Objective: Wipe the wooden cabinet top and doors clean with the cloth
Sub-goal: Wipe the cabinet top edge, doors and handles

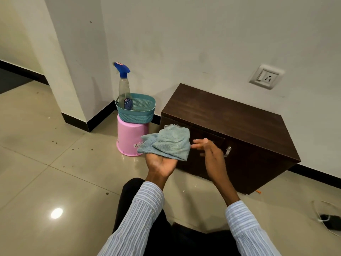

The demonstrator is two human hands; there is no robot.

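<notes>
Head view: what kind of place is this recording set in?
Probably an indoor room or hallway in a home or office: glossy floor tiles, a white wall with a socket, and a low wooden cabinet against it.

Ahead of the right hand's spread fingers [200, 143] stand the dark brown wooden cabinet's [227, 115] doors, with a curved metal handle [227, 151] just to their right. Above and beyond them the cabinet top lies bare. Left of the cloth-draped left fingers [158, 159], a teal plastic basket [136, 113] on an upturned pink bucket [129, 137] blocks the corner.
</notes>
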